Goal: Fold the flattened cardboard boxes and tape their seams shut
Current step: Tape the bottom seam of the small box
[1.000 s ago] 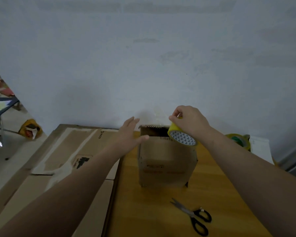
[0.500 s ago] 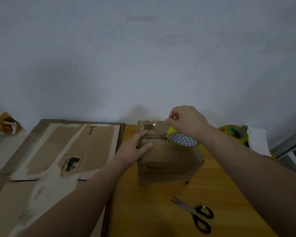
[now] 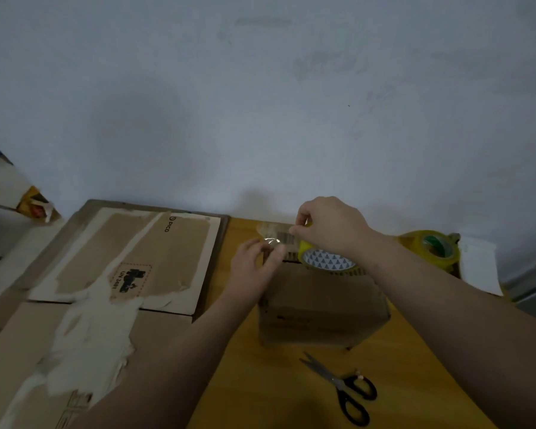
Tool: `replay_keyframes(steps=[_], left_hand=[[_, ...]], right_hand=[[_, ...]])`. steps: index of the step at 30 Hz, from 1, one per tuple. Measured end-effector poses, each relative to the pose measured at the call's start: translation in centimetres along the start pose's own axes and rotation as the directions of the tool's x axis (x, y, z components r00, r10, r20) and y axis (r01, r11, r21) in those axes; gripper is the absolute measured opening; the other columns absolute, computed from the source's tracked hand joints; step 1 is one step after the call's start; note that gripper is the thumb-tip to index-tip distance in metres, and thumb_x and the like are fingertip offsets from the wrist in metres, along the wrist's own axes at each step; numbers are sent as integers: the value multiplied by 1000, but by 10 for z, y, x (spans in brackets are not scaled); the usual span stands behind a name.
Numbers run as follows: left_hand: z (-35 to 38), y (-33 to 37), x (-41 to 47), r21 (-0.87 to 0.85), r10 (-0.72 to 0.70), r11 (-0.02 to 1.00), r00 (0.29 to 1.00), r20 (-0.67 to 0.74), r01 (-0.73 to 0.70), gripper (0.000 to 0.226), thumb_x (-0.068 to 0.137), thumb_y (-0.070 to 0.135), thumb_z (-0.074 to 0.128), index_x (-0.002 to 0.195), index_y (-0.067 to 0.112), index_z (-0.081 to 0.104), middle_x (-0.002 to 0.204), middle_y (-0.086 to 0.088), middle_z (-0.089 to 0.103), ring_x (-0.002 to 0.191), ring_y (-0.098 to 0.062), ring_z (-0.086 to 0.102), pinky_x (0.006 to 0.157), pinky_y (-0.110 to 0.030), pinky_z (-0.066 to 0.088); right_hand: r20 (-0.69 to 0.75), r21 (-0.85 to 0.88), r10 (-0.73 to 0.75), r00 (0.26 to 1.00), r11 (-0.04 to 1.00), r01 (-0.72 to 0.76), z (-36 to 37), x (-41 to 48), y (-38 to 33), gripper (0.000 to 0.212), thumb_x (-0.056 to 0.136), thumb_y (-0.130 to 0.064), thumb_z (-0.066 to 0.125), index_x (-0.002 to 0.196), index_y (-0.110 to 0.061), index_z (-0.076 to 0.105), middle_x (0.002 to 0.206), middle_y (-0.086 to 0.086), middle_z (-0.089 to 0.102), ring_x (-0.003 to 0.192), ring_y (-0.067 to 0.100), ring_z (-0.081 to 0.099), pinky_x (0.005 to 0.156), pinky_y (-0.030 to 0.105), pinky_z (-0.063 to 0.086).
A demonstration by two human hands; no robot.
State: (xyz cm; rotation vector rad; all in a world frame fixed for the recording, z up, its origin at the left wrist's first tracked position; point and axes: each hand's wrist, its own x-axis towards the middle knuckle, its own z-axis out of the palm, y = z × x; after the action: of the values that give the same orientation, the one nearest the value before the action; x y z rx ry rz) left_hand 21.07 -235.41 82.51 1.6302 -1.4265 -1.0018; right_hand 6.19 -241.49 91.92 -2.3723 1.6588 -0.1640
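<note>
A small folded cardboard box (image 3: 322, 308) stands on the wooden table (image 3: 260, 382). My right hand (image 3: 328, 227) grips a yellow roll of clear tape (image 3: 325, 261) over the box's top far edge. A strip of clear tape (image 3: 271, 233) stretches left from the roll. My left hand (image 3: 254, 261) pinches the strip's free end at the box's top left corner. The box top is mostly hidden behind both hands and the roll.
Black-handled scissors (image 3: 344, 388) lie on the table in front of the box. A second yellow tape roll (image 3: 433, 250) and white paper (image 3: 480, 267) sit at the far right. Flattened cardboard boxes (image 3: 121, 267) lie stacked to the left. A wall stands close behind.
My left hand moved from open beside the box to its top left corner and took the tape end. The right hand drew the tape strip out leftwards from the roll.
</note>
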Motion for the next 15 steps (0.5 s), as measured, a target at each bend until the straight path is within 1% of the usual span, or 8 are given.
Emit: replay_keyframes(steps=[3,5,6,7,9,11,13,15], left_hand=[[-1,19,3,-219,-51,975,991,-127,22,30,92,42,57,93,13,67,103,-11,62,98,-26,58,87,-42,48],[-2,30,4,-288,-28,957,988,-153,-17,21,94,28,57,88,11,68,88,-15,68,87,-31,63,80,-46,52],[-3,33,6,-296,-21,955,988,-154,-26,19,96,25,55,88,10,66,85,-11,69,84,-28,66,79,-44,54],[-3,35,7,-319,-33,948,988,-153,-17,19,97,23,53,90,9,64,86,-8,71,83,-24,68,78,-40,56],[-4,38,10,-395,-109,917,986,-130,49,19,100,20,48,94,6,59,91,-9,71,84,-21,70,78,-34,56],[-4,39,10,-428,-178,895,980,-83,126,19,101,20,44,98,5,57,93,-10,70,86,-20,69,78,-29,56],[-3,40,10,-424,-194,893,979,-57,152,21,102,19,42,103,4,55,94,-10,69,87,-19,67,78,-26,55],[-2,47,9,-411,-170,905,980,-102,114,20,102,20,41,98,6,55,90,-8,69,86,-20,68,76,-28,55]], right_hand=[[-20,-26,-21,1000,999,21,1,-2,-1,22,93,-45,56,100,-24,60,99,-5,62,86,15,54,68,29,38],[-47,31,-25,999,999,27,0,-7,3,42,92,-49,56,125,-25,48,85,-7,57,77,15,55,62,30,37],[-65,109,-13,998,994,20,-2,-10,7,49,91,-50,56,131,-26,39,75,-8,53,68,13,52,58,30,35],[-85,214,10,996,977,9,-2,-13,12,47,90,-49,56,128,-28,39,68,-6,50,60,12,49,55,31,34],[-99,454,60,993,891,-8,2,-22,29,30,91,-47,56,107,-22,51,70,2,53,61,18,52,57,38,41],[-60,644,79,995,765,-22,9,-35,41,40,92,-47,56,88,-7,56,76,13,55,68,23,58,64,43,46],[-18,763,103,995,644,-53,15,-48,45,51,87,-53,54,78,-3,52,72,16,49,63,20,56,61,39,45],[-58,797,127,990,603,-30,15,-54,42,46,84,-52,54,71,-9,47,64,5,44,54,12,50,55,28,42]])
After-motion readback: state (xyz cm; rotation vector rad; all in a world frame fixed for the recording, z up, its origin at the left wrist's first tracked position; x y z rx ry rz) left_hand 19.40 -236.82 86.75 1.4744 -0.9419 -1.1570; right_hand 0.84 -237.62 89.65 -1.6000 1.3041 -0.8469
